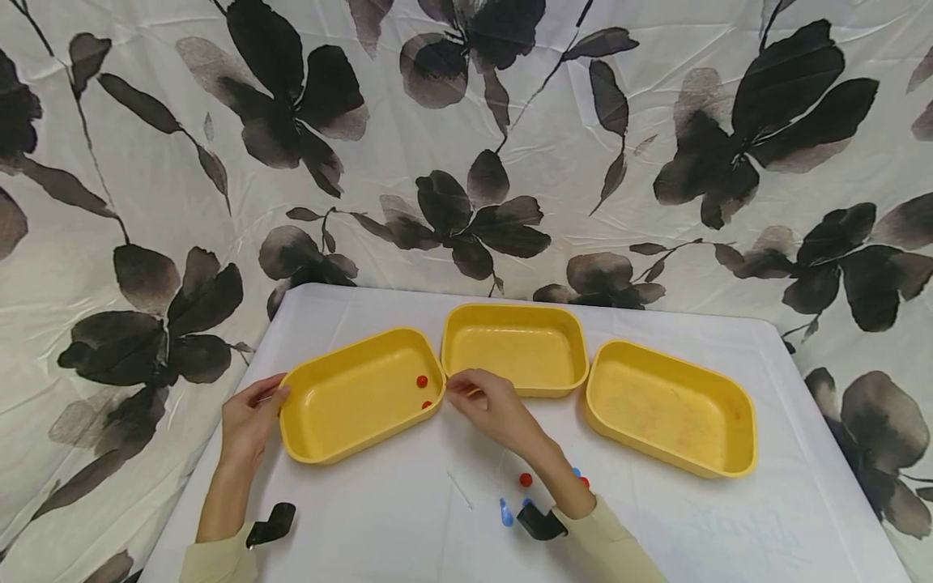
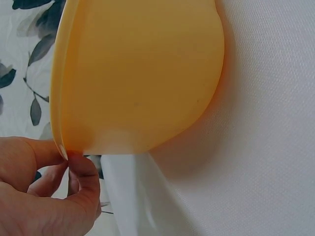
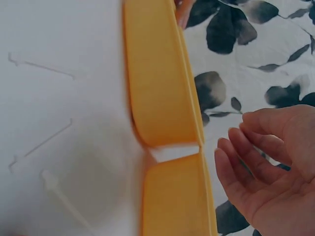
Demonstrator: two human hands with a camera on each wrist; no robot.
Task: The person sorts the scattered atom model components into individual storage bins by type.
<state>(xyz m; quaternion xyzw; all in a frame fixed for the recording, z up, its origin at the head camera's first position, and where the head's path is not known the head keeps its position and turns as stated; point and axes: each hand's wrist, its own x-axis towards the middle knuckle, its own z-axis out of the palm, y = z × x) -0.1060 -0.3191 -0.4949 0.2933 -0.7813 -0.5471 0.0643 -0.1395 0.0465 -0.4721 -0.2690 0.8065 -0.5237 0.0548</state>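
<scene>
Left hand (image 1: 248, 425) is pinching the rim of the left tray (image 1: 350, 405), a yellow one, at its outer end; thumb and fingers (image 2: 86, 179) are closing on the rim from both sides. This tray is sitting on the white-covered bench (image 1: 379, 518), lying at a slant, with two small red pieces (image 1: 422, 381) resting near its right end.

Right hand (image 1: 492, 405) is hovering by that same end, close to the middle tray (image 1: 513, 348). Its fingers are curving loosely, a narrow gap showing among them; the right wrist view is showing the fingertips apart from the rims.

Left and middle trays are standing corner to corner; cannot tell whether the rims are touching. The right tray (image 1: 670, 413) is lying just beside the middle one, slanting the other way.

Nearer the person, a thin white stick (image 1: 460, 490) is lying between the forearms. A loose red piece (image 1: 526, 480) and a blue piece (image 1: 506, 512) are lying left of the right forearm; another red piece (image 1: 585, 482) is showing just past it. Patterned floral cloth (image 1: 466, 129) is hanging behind.
</scene>
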